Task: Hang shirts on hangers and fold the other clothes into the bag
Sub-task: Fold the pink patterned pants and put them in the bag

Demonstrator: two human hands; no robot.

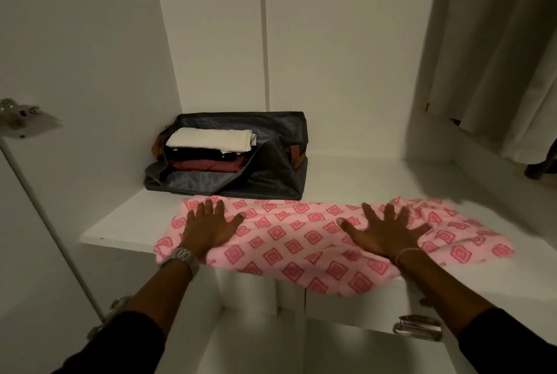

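A pink garment [301,241] with a red diamond pattern lies spread along the front of a white shelf [361,174], its lower edge hanging over the front. My left hand [208,229] presses flat on its left part, fingers spread. My right hand [385,232] presses flat on its middle, fingers spread too. Behind the garment stands an open dark grey bag [271,168] with brown straps. Inside it lies a stack of folded clothes [211,150]: white on top, black below, dark red at the bottom.
White wardrobe walls close in at the left and back. Pale garments [497,57] hang at the upper right. A metal rod [45,211] with a hinge bracket slants at the left. A metal handle [417,328] sits on the drawer below the shelf.
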